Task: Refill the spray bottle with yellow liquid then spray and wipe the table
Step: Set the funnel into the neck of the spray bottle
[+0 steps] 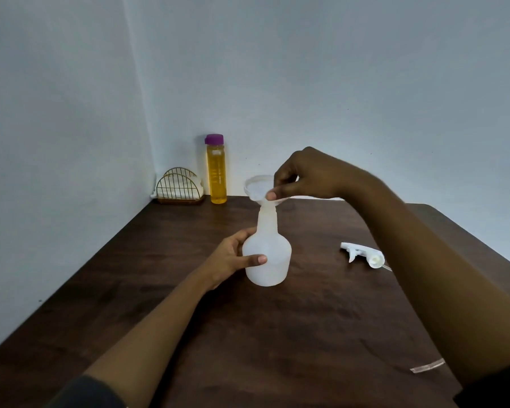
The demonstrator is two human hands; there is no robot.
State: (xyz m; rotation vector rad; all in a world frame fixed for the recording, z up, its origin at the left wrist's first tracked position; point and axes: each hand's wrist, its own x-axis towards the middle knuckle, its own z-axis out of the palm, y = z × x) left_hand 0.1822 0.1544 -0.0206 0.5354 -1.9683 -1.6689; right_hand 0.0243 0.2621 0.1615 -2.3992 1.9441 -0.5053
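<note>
Bottle (267, 257) upright mid-table (189, 319) | left hand (233, 257) fingers wrapped round its body | right hand (304, 175) pinches funnel (258, 188) rim, spout in bottle neck | sprayer (362, 255) lies right

Your surface (277, 334) is dark brown with a streaky wood grain. The spray bottle (267, 260) you see on it is a milky, see-through white, and the funnel (255, 187) and the spray head (362, 254) are white too. The tall bottle (217, 175) shows clear yellow liquid under a purple cap (214, 139). The napkin holder (178, 187) is gold wire in an arched grid, with white napkins (198, 187) inside. The wall (306, 69) is plain pale blue-grey, and your sleeves (86, 393) are dark grey.
</note>
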